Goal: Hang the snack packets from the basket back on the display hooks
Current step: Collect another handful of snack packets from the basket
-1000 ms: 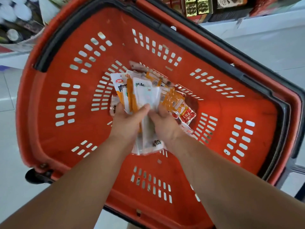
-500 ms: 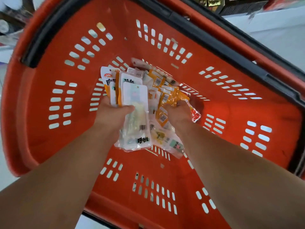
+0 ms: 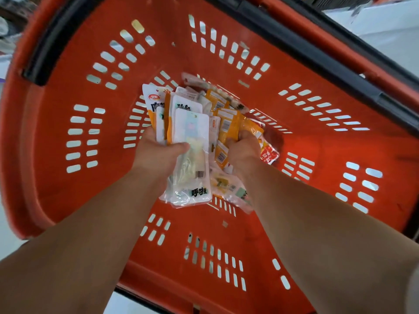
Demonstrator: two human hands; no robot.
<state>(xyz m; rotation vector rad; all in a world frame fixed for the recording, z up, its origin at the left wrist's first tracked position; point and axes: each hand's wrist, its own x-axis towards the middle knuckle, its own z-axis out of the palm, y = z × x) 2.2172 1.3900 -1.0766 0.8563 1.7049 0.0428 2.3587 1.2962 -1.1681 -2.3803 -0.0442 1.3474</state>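
Observation:
Both my hands are down inside a red plastic basket [image 3: 56,177] with slotted walls. My left hand [image 3: 158,152] grips a fanned stack of white and orange snack packets [image 3: 190,132], thumb across the top white packet. To its right, my right hand [image 3: 243,148] has its fingers curled round a bunch of orange packets [image 3: 229,123], with a red-and-white packet [image 3: 268,155] sticking out beside it. More packets [image 3: 229,189] lie loose on the basket floor under both hands. No display hooks are in view.
The basket's black handle [image 3: 317,57] runs along the far rim. A white shelf edge [image 3: 385,30] shows at the upper right, and pale floor [image 3: 9,234] at the left.
My hands have parted: the left one lifted a stack of white packets, the right one reached further in and closed on the orange ones. The camera has come closer to the basket.

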